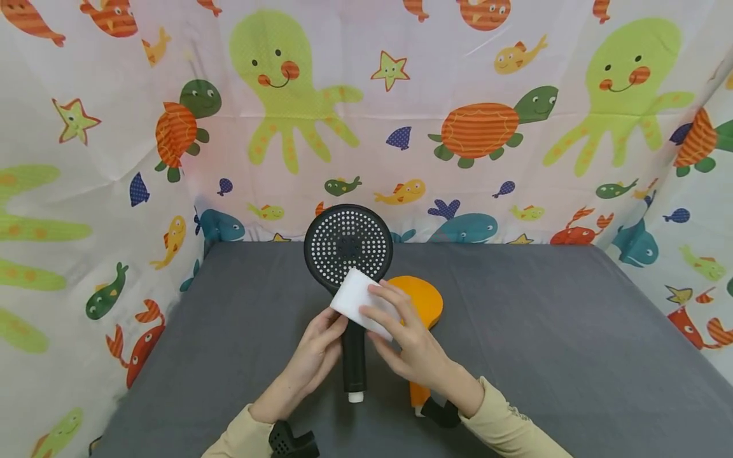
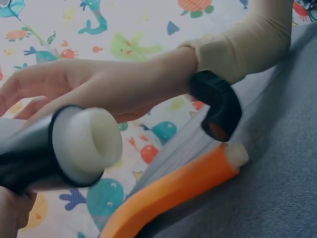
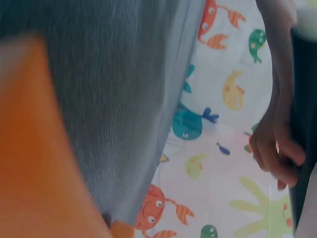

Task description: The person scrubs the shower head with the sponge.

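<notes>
A black handheld shower head is held up with its round perforated face toward the head view and its white-tipped handle pointing down. My left hand grips its handle just below the neck; the right wrist view shows these fingers curled on the black handle. In my right hand is a white block, seemingly a sponge, held across the upper handle and hiding the neck. The left wrist view shows the handle's white hollow end up close.
Behind my right hand is an orange paddle-shaped thing, its handle ending in a white tip. A grey cloth covers the table. A curtain printed with sea animals hangs behind and at both sides.
</notes>
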Demonstrator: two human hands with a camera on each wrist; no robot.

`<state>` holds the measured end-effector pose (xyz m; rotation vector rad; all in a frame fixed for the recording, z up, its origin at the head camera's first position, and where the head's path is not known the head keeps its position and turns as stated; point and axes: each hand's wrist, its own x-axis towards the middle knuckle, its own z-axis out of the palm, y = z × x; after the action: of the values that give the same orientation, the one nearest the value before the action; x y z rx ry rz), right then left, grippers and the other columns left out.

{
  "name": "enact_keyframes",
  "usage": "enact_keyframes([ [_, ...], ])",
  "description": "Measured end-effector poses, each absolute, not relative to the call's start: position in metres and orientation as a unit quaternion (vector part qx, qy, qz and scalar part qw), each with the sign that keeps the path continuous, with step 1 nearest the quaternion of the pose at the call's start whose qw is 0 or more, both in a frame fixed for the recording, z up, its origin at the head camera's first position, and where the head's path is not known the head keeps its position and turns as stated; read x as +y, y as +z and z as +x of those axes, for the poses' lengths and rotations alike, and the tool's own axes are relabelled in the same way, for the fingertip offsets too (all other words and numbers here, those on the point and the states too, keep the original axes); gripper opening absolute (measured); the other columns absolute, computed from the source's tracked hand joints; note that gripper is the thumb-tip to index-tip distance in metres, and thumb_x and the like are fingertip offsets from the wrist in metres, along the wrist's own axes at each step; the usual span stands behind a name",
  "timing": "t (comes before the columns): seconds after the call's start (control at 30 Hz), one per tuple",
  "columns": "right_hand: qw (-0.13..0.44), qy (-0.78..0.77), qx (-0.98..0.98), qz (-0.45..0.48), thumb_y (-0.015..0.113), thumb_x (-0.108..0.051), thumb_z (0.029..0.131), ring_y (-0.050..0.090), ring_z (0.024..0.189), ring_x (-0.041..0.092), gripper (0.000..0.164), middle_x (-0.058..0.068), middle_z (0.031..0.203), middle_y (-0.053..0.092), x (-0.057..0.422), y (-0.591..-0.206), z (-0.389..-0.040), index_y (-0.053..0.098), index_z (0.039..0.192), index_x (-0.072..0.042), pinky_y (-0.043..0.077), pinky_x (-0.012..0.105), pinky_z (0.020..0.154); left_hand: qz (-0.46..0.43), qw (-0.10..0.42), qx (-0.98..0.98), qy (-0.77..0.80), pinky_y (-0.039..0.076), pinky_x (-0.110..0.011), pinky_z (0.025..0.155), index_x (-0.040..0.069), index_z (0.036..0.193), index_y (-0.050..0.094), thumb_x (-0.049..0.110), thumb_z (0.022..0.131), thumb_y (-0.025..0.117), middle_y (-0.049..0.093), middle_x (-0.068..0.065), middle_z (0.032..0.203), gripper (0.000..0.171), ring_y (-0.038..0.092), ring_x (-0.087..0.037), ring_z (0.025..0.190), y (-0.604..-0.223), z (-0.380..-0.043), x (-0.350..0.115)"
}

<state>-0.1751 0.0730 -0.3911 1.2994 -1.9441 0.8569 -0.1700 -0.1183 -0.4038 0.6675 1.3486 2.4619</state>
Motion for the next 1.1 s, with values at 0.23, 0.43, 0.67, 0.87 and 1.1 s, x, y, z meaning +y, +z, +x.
enact_keyframes([
  [0.23,0.246,0.299,-0.700,0.600,0.058,-0.013,0.087,0.038,0.122,0.036,0.034,0.017,0.132,0.042,0.081,-0.398,-0.156,0.056,0.120,-0.012,0.037,0.044,0.100,0.262,0.086,0.459,0.845,0.047,-0.028,0.088,-0.002,0.127,0.047,0.002,0.099,0.035,0.059,-0.008,0.115,0.030,0.058,-0.017,0.102,-0.400,-0.172,-0.123],
  [0.43,0.276,0.259,-0.673,0.635,0.058,-0.009,0.084,0.040,0.120,0.039,0.031,0.020,0.128,0.045,0.083,-0.398,-0.154,0.058,0.116,-0.009,0.039,0.042,0.099,0.278,0.067,0.447,0.848,0.047,-0.031,0.090,-0.004,0.129,0.048,-0.002,0.098,0.037,0.060,-0.012,0.115,0.033,0.059,-0.022,0.103,-0.397,-0.171,-0.121],
  [0.67,0.372,0.302,-0.719,0.504,0.051,-0.016,0.094,0.036,0.122,0.041,0.031,0.024,0.131,0.041,0.074,-0.387,-0.164,0.054,0.124,-0.006,0.036,0.041,0.101,0.301,0.066,0.427,0.850,0.044,-0.023,0.090,0.007,0.118,0.060,-0.012,0.094,0.035,0.058,-0.003,0.115,0.040,0.052,-0.010,0.105,-0.401,-0.167,-0.118],
  [0.87,0.293,0.293,-0.695,0.587,0.056,-0.012,0.089,0.036,0.122,0.038,0.029,0.022,0.129,0.042,0.075,-0.402,-0.148,0.055,0.118,-0.007,0.035,0.043,0.101,0.296,0.102,0.390,0.866,0.047,-0.032,0.090,0.001,0.125,0.053,-0.008,0.097,0.026,0.060,-0.012,0.115,0.040,0.058,-0.020,0.104,-0.398,-0.169,-0.122],
  [1.1,0.305,0.255,-0.694,0.600,0.056,-0.009,0.087,0.038,0.118,0.037,0.027,0.021,0.126,0.044,0.078,-0.404,-0.154,0.057,0.115,-0.008,0.037,0.041,0.100,0.285,0.125,0.399,0.862,0.047,-0.031,0.089,0.003,0.126,0.053,-0.005,0.099,0.025,0.059,-0.011,0.117,0.040,0.058,-0.020,0.102,-0.398,-0.169,-0.123],
])
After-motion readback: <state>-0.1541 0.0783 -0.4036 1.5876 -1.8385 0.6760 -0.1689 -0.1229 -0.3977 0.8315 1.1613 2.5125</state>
